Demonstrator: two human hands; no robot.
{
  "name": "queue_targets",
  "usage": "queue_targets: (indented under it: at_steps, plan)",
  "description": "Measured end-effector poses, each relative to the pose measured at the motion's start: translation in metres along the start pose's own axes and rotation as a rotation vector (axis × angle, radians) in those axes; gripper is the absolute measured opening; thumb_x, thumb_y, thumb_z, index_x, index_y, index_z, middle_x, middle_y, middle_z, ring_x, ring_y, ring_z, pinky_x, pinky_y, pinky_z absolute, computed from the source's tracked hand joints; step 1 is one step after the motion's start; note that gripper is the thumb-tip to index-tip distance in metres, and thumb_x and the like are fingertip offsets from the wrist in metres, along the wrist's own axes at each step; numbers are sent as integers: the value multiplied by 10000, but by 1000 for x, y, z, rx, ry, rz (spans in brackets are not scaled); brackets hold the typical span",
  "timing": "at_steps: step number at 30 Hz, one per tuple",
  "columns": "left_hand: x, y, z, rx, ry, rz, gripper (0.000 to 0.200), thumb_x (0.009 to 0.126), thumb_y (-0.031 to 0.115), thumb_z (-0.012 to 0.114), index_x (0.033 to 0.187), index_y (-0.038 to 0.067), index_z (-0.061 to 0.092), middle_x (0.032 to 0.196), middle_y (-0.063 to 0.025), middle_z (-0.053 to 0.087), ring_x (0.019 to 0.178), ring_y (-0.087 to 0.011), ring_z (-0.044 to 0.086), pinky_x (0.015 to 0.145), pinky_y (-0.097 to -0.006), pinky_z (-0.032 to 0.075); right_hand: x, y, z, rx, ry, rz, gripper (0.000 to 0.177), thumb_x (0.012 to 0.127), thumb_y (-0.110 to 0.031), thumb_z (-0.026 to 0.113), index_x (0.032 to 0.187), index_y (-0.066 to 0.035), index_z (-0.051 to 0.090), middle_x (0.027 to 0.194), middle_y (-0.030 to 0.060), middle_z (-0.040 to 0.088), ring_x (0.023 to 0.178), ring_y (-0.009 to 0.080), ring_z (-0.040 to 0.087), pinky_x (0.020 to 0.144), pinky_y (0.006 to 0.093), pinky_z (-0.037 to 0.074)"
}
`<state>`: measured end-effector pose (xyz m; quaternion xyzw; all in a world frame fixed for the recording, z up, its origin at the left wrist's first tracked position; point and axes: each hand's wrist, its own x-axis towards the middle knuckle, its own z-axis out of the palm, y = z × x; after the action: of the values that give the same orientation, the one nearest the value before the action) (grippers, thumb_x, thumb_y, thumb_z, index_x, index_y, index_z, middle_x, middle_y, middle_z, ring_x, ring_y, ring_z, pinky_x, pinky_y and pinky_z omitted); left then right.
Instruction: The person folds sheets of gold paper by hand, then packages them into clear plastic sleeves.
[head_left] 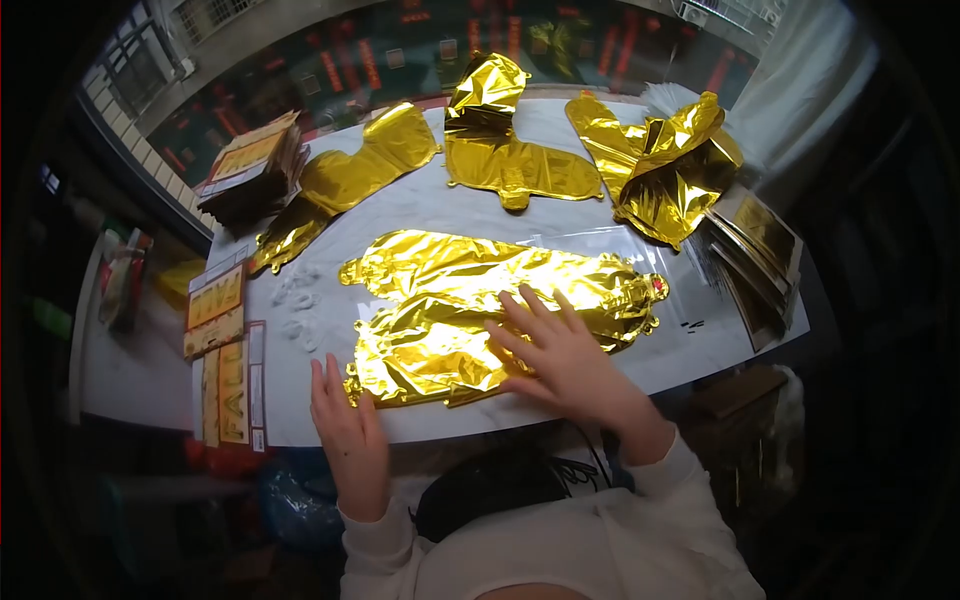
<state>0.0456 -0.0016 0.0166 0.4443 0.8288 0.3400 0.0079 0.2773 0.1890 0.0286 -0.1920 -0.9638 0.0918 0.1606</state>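
Now two open grips: right hand (560,355) on one foil balloon (450,270), left hand (350,440) beside; three foil heaps (510,150) behind.

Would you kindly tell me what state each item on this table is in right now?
Nearest foil balloon: deflated, crinkled, flat on the table.
Second foil balloon: deflated, flat.
Far foil balloons: deflated, partly folded.
Left card stack: piled.
Right card stack: fanned out.
Right hand: open, fingers spread on the nearest foil balloon.
Left hand: open, at the table edge.
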Motion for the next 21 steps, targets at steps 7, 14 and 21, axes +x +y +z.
queue_targets:
  at_steps: [7, 14, 21]
  plan:
    - [-8, -12, -8, -115, -17, 17, 591, 999, 35, 569, 1561, -31, 401, 1564, -274, 417, 1426, -430, 441, 1174, -478, 362, 60, 55, 5, 221, -24, -74, 488, 1011, -337, 654, 1422, -86, 574, 1394, 172, 582, 1286, 380, 549, 1086, 484, 451]
    - [-11, -10, -8, -248, 36, -53, 587, 943, -51, 593, 1518, -8, 481, 1454, -189, 527, 1033, -257, 586, 902, -348, 500, 79, 59, 22, 250, 54, -40, 229, 1008, -205, 636, 1179, -63, 692, 1222, 123, 642, 1162, 351, 582, 1023, 445, 461]
    - [-11, -15, 0, -374, 122, -108, 575, 908, -78, 625, 1470, 17, 553, 1322, -117, 624, 853, -139, 584, 777, -280, 488, 76, 69, 36, 242, 197, -127, 179, 980, -188, 666, 1119, -80, 697, 1176, 103, 643, 1123, 325, 586, 978, 454, 459]
